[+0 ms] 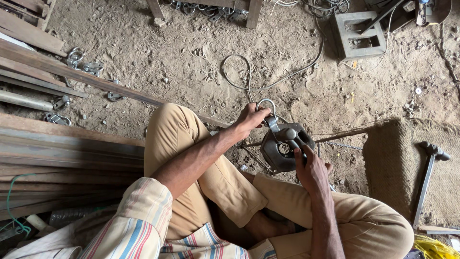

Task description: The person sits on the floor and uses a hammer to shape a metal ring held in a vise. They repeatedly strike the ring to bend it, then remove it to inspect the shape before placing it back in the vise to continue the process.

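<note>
**A:** What do you see on your screen right now?

**B:** I see a person sitting on the sandy floor [191,57] in tan trousers [182,139] and a striped shirt [143,225]. Both hands are on a round metal pulley block [282,148]. It is dark grey and sits just past the knees, low over the dirt.

**A:** What is the left hand doing?

**B:** The left hand [251,120] is at the top of the block. Its fingers are curled tight around the neck just under a shiny metal ring [266,103]. The ring sticks up above the hand.

**A:** And the right hand?

**B:** The right hand [311,170] is at the lower right side of the block. Its fingers are pressed together on a short grey bar [293,136] that lies across the front of the block. I cannot tell how hard they squeeze.

**A:** What else is around?

**B:** A hammer [429,177] lies on a rough brown mat [397,163] to the right, well apart from the hands. Long wooden planks [67,148] are stacked on the left. More small metal rings [76,57] lie near the planks. A grey cable [254,81] loops over the sand behind the block. A grey block with holes [357,33] stands far off at the top.
</note>
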